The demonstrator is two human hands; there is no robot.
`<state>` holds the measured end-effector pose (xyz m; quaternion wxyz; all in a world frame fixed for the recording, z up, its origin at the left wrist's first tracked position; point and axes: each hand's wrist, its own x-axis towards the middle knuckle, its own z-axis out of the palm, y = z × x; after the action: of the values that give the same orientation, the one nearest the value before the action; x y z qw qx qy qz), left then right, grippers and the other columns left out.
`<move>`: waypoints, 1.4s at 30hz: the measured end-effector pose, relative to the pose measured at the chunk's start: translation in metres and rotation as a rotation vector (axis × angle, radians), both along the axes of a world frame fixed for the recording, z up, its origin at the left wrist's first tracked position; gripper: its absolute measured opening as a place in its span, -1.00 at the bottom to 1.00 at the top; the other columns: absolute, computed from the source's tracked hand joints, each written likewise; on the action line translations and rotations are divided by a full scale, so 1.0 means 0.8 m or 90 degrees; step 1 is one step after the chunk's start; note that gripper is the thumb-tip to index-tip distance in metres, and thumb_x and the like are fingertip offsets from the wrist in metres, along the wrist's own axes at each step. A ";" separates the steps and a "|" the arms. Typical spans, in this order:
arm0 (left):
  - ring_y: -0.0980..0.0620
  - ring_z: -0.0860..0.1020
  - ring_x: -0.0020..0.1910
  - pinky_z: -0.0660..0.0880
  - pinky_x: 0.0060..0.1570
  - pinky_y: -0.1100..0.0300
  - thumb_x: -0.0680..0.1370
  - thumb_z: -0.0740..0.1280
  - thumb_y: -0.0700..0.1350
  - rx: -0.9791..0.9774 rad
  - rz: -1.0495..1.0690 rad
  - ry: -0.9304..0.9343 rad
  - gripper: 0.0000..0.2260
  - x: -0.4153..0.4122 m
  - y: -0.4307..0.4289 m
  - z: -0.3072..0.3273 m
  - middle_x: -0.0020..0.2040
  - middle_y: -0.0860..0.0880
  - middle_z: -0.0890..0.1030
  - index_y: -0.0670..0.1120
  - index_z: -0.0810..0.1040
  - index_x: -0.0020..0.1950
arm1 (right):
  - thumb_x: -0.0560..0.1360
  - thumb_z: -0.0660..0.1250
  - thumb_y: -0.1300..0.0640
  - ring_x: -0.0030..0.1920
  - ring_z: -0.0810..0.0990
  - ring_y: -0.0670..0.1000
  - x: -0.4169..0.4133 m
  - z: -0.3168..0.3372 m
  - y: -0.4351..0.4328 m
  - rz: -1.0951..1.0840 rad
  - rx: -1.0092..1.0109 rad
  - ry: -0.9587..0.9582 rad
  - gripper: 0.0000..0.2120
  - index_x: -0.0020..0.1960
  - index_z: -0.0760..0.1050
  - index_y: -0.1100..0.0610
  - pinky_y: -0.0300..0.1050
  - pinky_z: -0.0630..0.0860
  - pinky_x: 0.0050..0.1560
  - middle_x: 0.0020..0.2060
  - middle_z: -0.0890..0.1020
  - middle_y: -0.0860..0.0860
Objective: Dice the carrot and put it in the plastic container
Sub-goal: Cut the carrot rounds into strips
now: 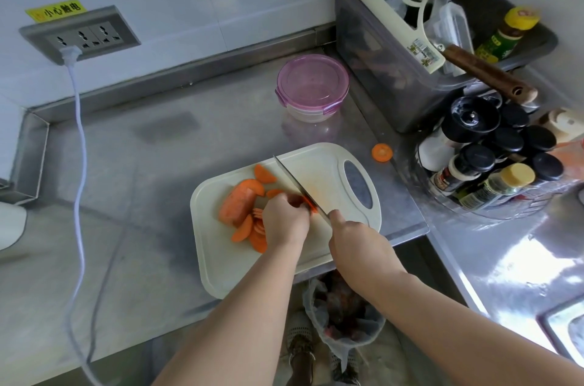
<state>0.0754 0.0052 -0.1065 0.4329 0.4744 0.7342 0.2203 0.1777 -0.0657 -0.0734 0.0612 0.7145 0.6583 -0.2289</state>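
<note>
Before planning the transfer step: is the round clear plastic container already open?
No, the purple lid sits closed on the round clear plastic container, behind the white cutting board.

Orange carrot [239, 201], cream cutting board [319, 161], pink-lidded clear plastic container [313, 87], yellow warning label [56, 9].

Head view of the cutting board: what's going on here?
A person is cutting carrot on a white cutting board. The right hand grips the knife, blade down on a small piece held by the left hand. An uncut chunk and half-round slices lie to the left. The plastic container stands behind the board, lid on; one round slice lies on the counter.
</note>
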 end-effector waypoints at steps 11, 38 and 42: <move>-0.10 0.64 -0.11 0.56 -0.02 0.04 0.48 0.40 -0.14 -0.005 0.002 -0.006 -0.88 0.000 -0.001 0.001 -0.14 -0.09 0.69 -0.14 0.66 -0.04 | 0.53 0.14 0.36 -0.41 0.40 0.00 0.001 0.001 0.005 -0.005 -0.001 0.014 -0.58 0.35 0.16 0.14 -0.17 0.27 -0.51 -0.39 0.35 -0.02; 0.05 0.65 -0.24 0.58 -0.23 0.08 0.59 0.22 -0.20 -0.023 0.003 -0.063 -0.86 -0.017 0.008 0.025 -0.29 0.01 0.63 -0.11 0.56 0.05 | 0.59 0.17 0.19 -0.31 0.59 0.17 0.066 0.000 0.005 0.037 0.167 -0.036 -0.79 0.21 0.40 0.11 -0.15 0.15 -0.52 -0.24 0.61 0.00; 0.05 0.61 -0.29 0.56 -0.18 0.13 0.58 0.26 -0.18 0.184 0.138 -0.037 -0.90 -0.068 0.042 0.074 -0.14 -0.03 0.66 -0.04 0.55 0.01 | 0.40 0.47 0.18 -0.57 0.47 0.11 0.100 0.001 -0.012 0.160 0.330 -0.044 -0.78 0.02 0.54 0.12 -0.18 0.26 -0.64 -0.41 0.58 -0.01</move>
<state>0.0213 0.0391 -0.0474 0.3550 0.4432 0.7287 0.3829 0.2578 -0.0750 -0.0725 -0.0734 0.6267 0.7755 -0.0189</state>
